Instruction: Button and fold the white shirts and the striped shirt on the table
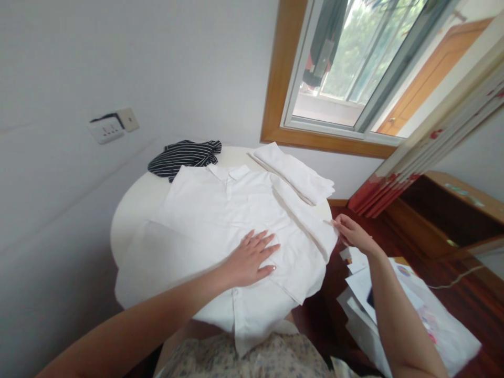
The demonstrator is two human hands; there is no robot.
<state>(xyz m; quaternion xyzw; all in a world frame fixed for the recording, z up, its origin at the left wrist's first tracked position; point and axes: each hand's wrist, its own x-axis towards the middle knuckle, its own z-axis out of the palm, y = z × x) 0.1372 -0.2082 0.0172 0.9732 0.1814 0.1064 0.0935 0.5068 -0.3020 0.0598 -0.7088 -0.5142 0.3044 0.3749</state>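
A white button-up shirt (220,210) lies spread front side up over a round white table, collar toward the wall and hem hanging over the near edge. My left hand (252,258) rests flat on the shirt's lower front, fingers spread. At the table's right edge, my right hand (352,233) pinches the end of the shirt's sleeve between thumb and fingers. That sleeve runs down along the shirt's right side. Beyond it lies a folded white garment (293,170). A black-and-white striped cloth (185,157) sits bunched at the back left.
The round table (129,210) stands against a wall with a socket (106,129). A wood-framed window (334,68) is behind it. Papers and a white bag (444,320) are low at the right, near a wooden cabinet (452,210) and a red-and-white curtain (394,184).
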